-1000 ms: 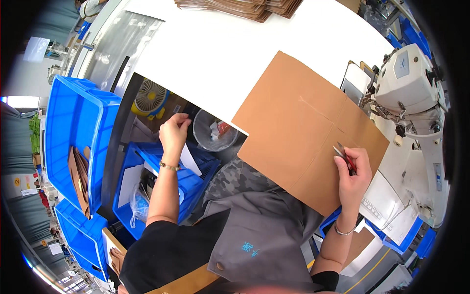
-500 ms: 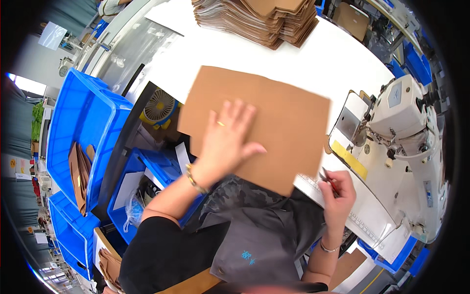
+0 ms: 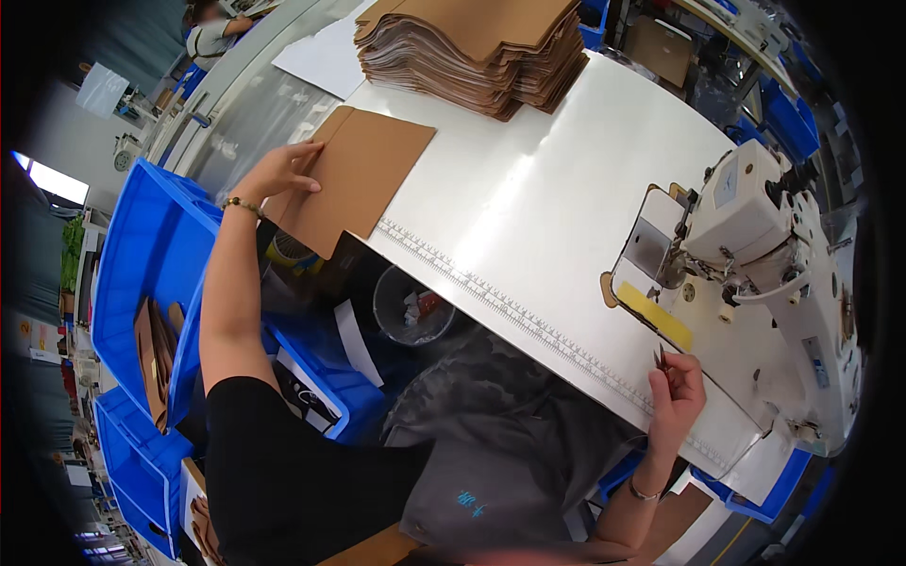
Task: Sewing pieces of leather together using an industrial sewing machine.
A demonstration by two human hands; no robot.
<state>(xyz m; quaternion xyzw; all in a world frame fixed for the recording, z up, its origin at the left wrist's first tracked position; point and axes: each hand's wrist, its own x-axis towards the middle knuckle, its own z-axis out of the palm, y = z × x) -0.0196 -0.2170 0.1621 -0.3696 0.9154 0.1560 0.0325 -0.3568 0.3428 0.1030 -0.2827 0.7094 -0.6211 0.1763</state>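
Note:
A brown flat panel (image 3: 363, 170), like leather or card, lies at the table's far left corner, its lower left part reaching past the edge. On its left side rests my left hand (image 3: 283, 174), the thumb and visible fingers apart and touching its upper face; the other fingers are hidden. Above the table's near right part, my right hand (image 3: 679, 391) is closed around a small pointed tool (image 3: 662, 362) with a red handle, which looks like thread snips. A ruler strip (image 3: 510, 300) runs along the near table edge beside that hand.
A tall stack of brown panels (image 3: 462, 57) stands at the back of the white table (image 3: 538, 179). At right is a white sewing machine (image 3: 755, 212) with a yellow strip (image 3: 656, 316). Blue bins (image 3: 156, 245) line the left; a clear bucket (image 3: 413, 307) sits below the table edge.
The brown panel has moved from in front of me to the far left, along with my left hand, uncovering the table and ruler strip. My right hand has shifted slightly right and down, still holding the tool.

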